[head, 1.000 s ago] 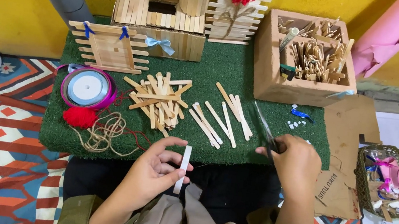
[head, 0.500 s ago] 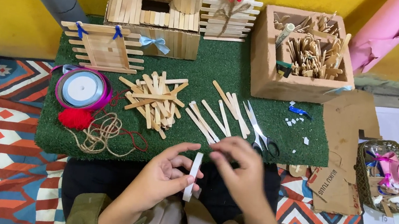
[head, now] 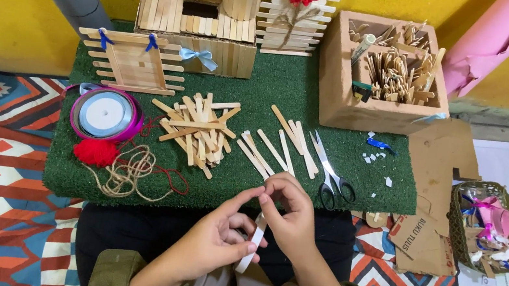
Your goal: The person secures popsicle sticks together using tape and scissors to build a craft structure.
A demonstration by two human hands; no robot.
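I see both hands pinching a white strip (head: pixel 252 242) just in front of the green surface (head: pixel 287 95): left hand (head: pixel 215 239) low on it, right hand (head: pixel 289 214) at its top. Scissors (head: pixel 331 176) lie beside the right hand.

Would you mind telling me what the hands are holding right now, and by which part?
Both hands, left hand and right hand, pinch a white strip near its upper end; its lower end hangs free.

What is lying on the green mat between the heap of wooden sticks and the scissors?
In the head view, a few single flat sticks lie side by side between the heap and the scissors.
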